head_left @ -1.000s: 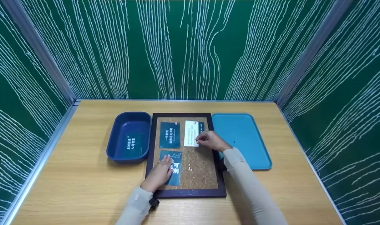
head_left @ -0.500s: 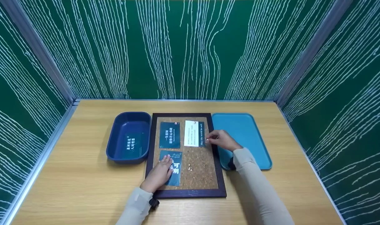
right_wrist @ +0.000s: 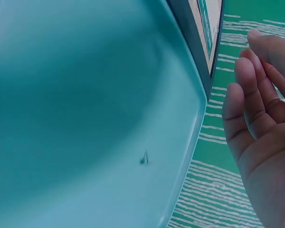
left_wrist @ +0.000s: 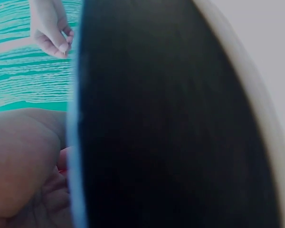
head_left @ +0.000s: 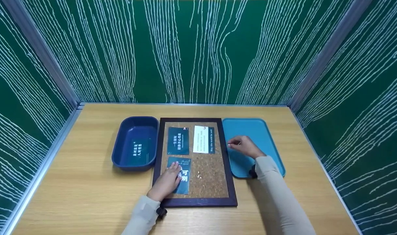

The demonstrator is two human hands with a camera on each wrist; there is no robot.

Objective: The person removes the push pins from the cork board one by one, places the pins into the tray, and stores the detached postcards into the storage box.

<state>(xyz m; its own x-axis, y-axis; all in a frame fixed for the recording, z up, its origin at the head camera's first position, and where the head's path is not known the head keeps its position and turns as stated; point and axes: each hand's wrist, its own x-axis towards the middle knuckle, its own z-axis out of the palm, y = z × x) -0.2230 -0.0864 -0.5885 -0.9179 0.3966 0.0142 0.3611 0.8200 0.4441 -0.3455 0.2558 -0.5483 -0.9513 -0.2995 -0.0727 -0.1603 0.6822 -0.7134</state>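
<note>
In the head view my left hand rests with straight fingers on a teal card, lower left on a framed corkboard. My right hand is over the board's right edge and the blue tray. Its thumb and index finger pinch a tiny whitish thing that looks like a pushpin. Another teal card lies upper left on the board, and a white-and-teal card upper right. Small clear pushpins lie on the cork. Dark blur hides most of the left wrist view.
Left of the board stands a deep navy bin with a teal card inside. A small dark pin-like thing lies on the blue tray in the right wrist view. Green patterned panels enclose the wooden table.
My right hand has moved right from the white-and-teal card to above the blue tray's edge, still pinching the tiny whitish thing. My left hand has stayed on its card.
</note>
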